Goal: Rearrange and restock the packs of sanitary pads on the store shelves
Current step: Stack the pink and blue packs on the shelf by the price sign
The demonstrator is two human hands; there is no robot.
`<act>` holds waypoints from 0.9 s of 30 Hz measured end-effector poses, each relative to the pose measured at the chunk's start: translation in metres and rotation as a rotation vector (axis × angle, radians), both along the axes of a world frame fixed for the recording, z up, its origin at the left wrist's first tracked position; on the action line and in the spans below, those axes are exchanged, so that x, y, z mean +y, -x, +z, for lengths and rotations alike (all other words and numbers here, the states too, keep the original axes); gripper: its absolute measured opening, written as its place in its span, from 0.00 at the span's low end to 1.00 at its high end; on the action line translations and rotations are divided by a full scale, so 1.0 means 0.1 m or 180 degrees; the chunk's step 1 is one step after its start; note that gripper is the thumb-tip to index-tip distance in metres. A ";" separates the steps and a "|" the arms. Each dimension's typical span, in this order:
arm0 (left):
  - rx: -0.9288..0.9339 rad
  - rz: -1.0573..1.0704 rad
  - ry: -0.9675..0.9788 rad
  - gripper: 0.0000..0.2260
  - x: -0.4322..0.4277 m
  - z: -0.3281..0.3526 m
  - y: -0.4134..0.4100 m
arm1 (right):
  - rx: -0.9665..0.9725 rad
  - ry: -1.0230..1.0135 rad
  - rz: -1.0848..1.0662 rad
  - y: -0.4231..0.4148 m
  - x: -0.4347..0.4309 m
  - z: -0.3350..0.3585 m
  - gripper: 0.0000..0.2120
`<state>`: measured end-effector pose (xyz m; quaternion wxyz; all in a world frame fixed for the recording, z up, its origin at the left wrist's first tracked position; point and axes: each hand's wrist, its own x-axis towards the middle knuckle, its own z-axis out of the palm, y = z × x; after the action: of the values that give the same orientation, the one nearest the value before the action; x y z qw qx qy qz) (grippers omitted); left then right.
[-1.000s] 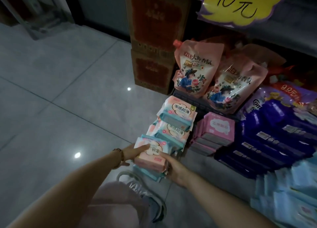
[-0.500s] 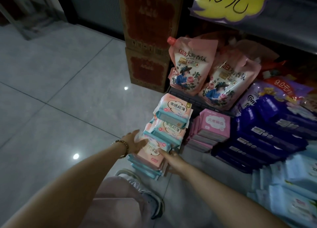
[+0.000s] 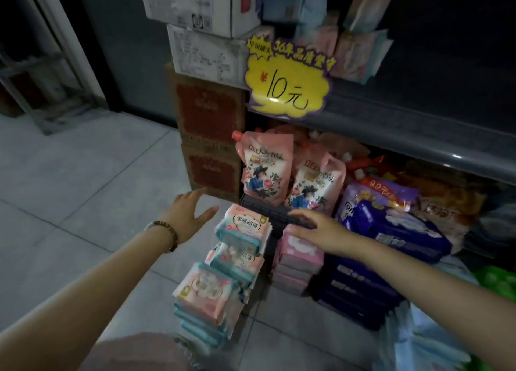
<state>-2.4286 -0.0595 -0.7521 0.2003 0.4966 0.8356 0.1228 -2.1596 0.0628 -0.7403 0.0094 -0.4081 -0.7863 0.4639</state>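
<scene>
Three stacks of pink-and-teal pad packs stand in a row on the floor: near stack [image 3: 205, 292], middle stack [image 3: 237, 259], far stack [image 3: 245, 227]. To their right is a stack of pink packs [image 3: 297, 261], then dark blue packs [image 3: 391, 248]. My left hand [image 3: 190, 214], with a bead bracelet on the wrist, hovers open left of the far stack and holds nothing. My right hand [image 3: 312, 227] is stretched out open above the pink stack, its fingers over a dark crate [image 3: 268, 208]. Whether it touches the packs is unclear.
Two pink refill pouches [image 3: 265, 172] lean in the crate under the grey shelf [image 3: 391, 127]. A yellow price sign [image 3: 290, 88] hangs from the shelf edge. Cardboard boxes [image 3: 209, 119] are stacked at the left. Light blue packs [image 3: 418, 342] lie at the lower right. Tiled floor [image 3: 83, 189] spreads to the left.
Both hands have let go of the near pink-and-teal pack and lifted away toward the far end of the row. The view has tilted up, showing the upper shelf.
</scene>
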 end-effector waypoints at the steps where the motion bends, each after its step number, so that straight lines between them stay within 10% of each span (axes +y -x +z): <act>1: 0.0062 -0.0043 -0.0226 0.30 0.10 0.18 -0.06 | 0.0133 -0.0190 -0.0004 -0.07 0.13 0.19 0.23; 17: 0.0686 -0.0731 -0.1847 0.32 1.99 1.90 -0.49 | 0.1540 -0.1310 -0.0838 -0.20 1.84 1.62 0.25; 27: -0.0121 -0.0244 -0.2013 0.43 3.07 2.24 -0.37 | 0.1566 -0.2000 -0.1390 0.25 2.86 2.04 0.41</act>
<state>-2.3921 0.2475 -0.5281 0.0561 0.5631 0.7327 0.3782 -2.1849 0.3493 -0.5362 0.4170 -0.4194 -0.7588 0.2731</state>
